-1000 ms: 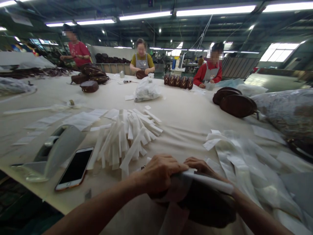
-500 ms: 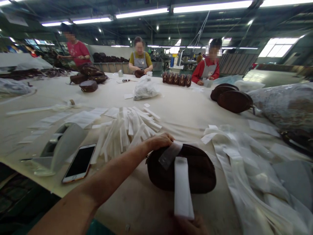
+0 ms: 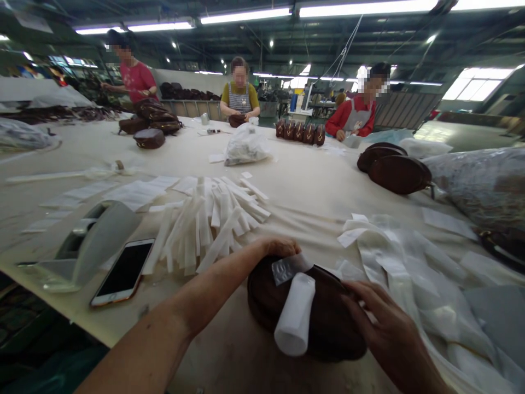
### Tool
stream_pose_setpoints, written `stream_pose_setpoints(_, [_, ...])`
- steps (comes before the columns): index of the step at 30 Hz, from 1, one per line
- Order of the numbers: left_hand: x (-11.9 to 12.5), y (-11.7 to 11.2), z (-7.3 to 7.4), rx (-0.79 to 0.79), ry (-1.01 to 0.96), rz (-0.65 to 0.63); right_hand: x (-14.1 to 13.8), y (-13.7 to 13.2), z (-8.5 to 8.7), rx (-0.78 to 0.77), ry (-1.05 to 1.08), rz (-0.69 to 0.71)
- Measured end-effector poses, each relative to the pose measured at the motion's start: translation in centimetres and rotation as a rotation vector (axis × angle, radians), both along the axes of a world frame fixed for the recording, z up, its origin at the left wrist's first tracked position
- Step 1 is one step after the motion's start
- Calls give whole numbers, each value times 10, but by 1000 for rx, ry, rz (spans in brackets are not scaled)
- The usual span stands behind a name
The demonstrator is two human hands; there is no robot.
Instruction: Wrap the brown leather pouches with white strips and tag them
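A dark brown oval bag [image 3: 328, 314] stands tilted on the table before me. My left hand [image 3: 285, 247] is closed at its upper left edge, the fingertips partly hidden behind a clear plastic piece [image 3: 289, 269]. At the bag's right end, my right hand [image 3: 381, 317] is closed on the rim, thumb and fingers pressed against it. Across the front of the bag lies a white strip [image 3: 296, 314], curled into a loop with its open end towards me. Left of the bag, a fanned pile of white strips [image 3: 215, 219] covers the table.
A phone [image 3: 123, 271] and a tape dispenser [image 3: 90, 235] lie at left. Clear plastic and white strips [image 3: 394, 268] spread on the right. Brown oval bags [image 3: 400, 174], a row of small brown bags [image 3: 299, 132] and a plastic bag [image 3: 246, 145] stand farther back. Three people work across the table [image 3: 311, 186].
My right hand has let go of the white strip's lower end and moved up to the bag's right edge. The strip has curled into a loop. The bag has tilted and shifted slightly lower.
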State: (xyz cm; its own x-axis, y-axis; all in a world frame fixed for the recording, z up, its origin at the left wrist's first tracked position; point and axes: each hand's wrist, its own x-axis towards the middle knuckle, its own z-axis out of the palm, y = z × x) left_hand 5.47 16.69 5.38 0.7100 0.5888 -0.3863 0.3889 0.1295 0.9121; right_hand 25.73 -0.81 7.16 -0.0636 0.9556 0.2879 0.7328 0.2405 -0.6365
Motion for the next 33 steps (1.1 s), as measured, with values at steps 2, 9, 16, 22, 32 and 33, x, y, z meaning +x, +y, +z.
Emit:
stream_pose_setpoints(2, [0, 2, 1, -41, 82, -118, -10, 38, -3, 106, -147, 6])
stream_pose_setpoints(9, [0, 6, -3, -22, 134, -197, -40, 86, -23, -82, -170, 64])
stream_pose_setpoints(16, [0, 7, -10, 93, 127, -240, -41, 86, -14, -158, 126, 14])
stream_pose_setpoints(22, [1, 7, -2, 271, 207, -279, -43, 75, -2, -196, 281, -70])
stream_pose_setpoints(32, [6, -8, 24, 578, 474, -337, -45, 70, -11, -171, 435, -142])
stream_pose_setpoints(33, [6, -12, 25, 608, 499, -336, -46, 69, -12, -160, 439, -146])
